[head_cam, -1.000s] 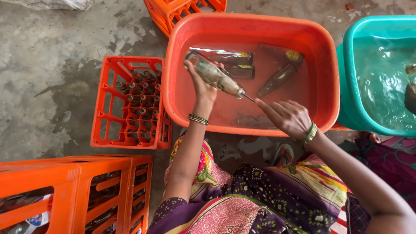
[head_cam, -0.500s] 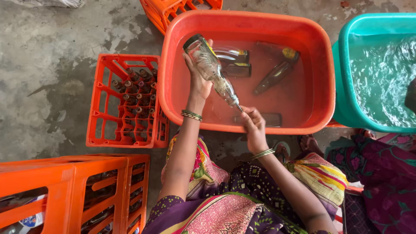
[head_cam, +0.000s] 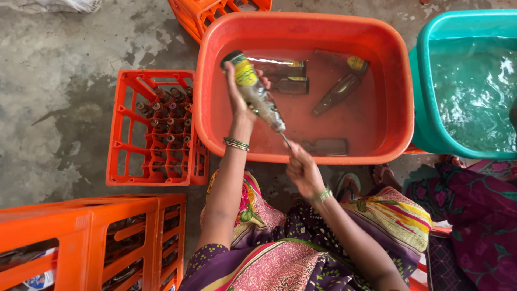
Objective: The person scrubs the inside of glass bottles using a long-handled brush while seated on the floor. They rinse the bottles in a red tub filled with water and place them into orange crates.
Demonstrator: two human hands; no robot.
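Observation:
My left hand [head_cam: 238,96] grips a clear glass bottle [head_cam: 256,91] with a yellow label, tilted neck-down over the near edge of a red plastic tub [head_cam: 215,70]. My right hand [head_cam: 303,171] is closed on the thin handle of a bottle brush [head_cam: 285,140] whose end goes into the bottle's mouth. The tub holds shallow water and several brown bottles [head_cam: 336,93] lying on their sides.
A teal tub [head_cam: 423,91] of water stands to the right. A red crate [head_cam: 156,129] with several bottles sits left of the red tub. Orange crates [head_cam: 91,242] stand at the lower left and another at the top [head_cam: 204,13]. Wet concrete floor surrounds them.
The bottle has swung from nearly level to steeply neck-down. My right hand has moved left and nearer to me, pulling the brush handle toward the tub's near rim.

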